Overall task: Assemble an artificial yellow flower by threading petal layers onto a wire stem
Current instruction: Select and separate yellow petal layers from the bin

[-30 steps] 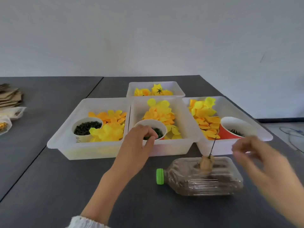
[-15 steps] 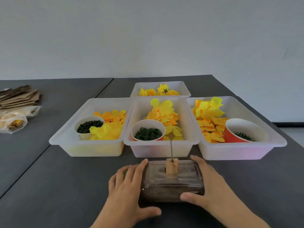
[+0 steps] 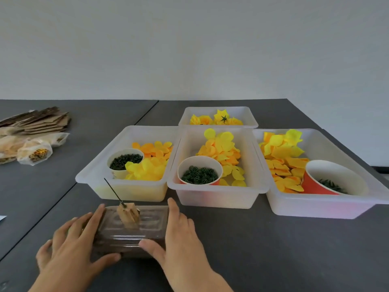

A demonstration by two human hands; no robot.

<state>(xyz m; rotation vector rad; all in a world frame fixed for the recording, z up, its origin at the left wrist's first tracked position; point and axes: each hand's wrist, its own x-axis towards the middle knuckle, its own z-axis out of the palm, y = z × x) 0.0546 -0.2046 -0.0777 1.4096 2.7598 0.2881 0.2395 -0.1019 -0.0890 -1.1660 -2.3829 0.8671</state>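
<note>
No petals on the wire [image 3: 113,191] yet.
Left hand [image 3: 71,241] and right hand [image 3: 179,234], fingers spread, clasp the bottle [image 3: 130,234]; all threading remains.

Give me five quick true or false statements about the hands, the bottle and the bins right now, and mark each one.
1. Both hands are on the bottle. True: the left hand and right hand press its two sides.
2. The wire stands straight up. False: it leans to the left from the wooden block.
3. A petal is already threaded on the wire. False: the wire is bare.
4. The middle bin holds a cup of dark green pieces. True.
5. The red cup sits in the left bin. False: it lies tilted in the right bin.
</note>
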